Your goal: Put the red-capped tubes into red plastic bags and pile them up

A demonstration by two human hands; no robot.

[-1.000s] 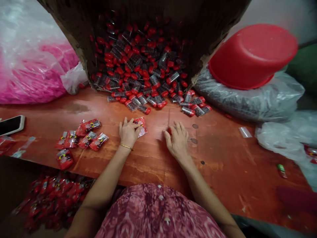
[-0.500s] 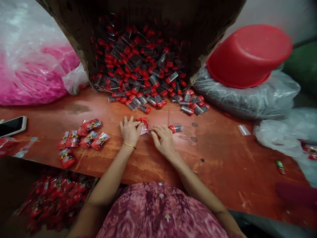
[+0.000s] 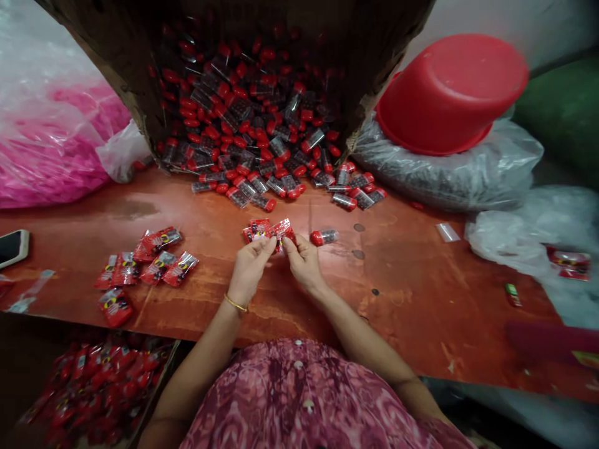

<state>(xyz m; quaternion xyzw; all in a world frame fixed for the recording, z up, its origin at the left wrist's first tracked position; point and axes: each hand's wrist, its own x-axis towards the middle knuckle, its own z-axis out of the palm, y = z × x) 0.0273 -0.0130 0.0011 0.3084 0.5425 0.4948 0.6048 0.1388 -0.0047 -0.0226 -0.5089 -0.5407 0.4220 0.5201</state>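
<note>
My left hand (image 3: 249, 268) and my right hand (image 3: 302, 265) are raised just above the red-brown table (image 3: 412, 274), both pinching small red printed packets (image 3: 269, 229) between fingertips. A single clear tube with a red cap (image 3: 324, 237) lies on the table just right of my right hand. Behind them a tipped cardboard box (image 3: 116, 68) spills a heap of red-capped tubes (image 3: 262, 143) onto the table. Several filled red packets (image 3: 154, 259) lie to the left of my left hand.
A pink-filled plastic bag (image 3: 51, 143) sits far left, a phone (image 3: 12, 246) at the left edge. An upturned red basin (image 3: 452, 90) rests on a grey plastic sack (image 3: 449, 174). White bags (image 3: 528, 240) lie at the right. A box of red packets (image 3: 88, 386) stands below the table.
My right hand left the tube on the table and moved left to join my left hand; both lifted the red packets off the table. The view shifted slightly.
</note>
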